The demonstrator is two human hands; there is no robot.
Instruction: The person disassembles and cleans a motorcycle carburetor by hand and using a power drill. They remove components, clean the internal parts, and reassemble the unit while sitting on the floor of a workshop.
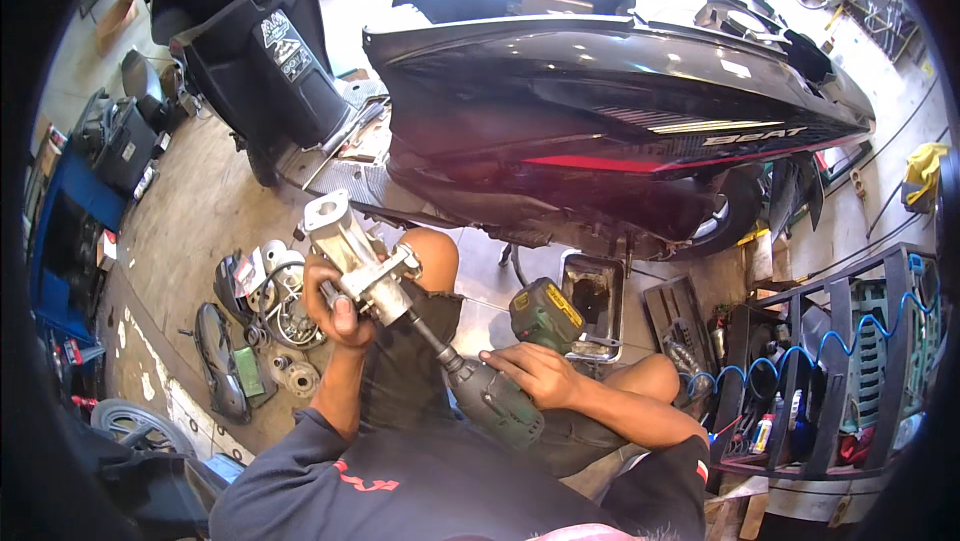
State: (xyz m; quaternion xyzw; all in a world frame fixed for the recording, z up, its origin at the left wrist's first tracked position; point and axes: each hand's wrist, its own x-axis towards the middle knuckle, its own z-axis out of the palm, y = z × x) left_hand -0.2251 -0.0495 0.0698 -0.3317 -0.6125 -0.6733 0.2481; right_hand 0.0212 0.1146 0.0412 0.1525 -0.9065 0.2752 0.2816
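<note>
My left hand [342, 303] is closed round a silver cast-metal engine part [350, 241], with a flanged, holed end pointing away from me. In my right hand [535, 373] is a dark green cordless impact wrench [492, 403]. Its battery [547, 316] sticks out beyond my fingers, and my grip hides most of the handle. From the wrench a dark socket extension [425, 329] reaches to the near end of the metal part and meets it there. Both are held above my lap, between my knees.
A dark scooter body [560, 111] stands in front of me. Loose engine parts [285, 291] lie on the floor at left, near a black curved cover [220, 361]. A metal drain tray [590, 306] sits under the scooter. At right stands a tool rack [830, 371] with a coiled blue hose [790, 351].
</note>
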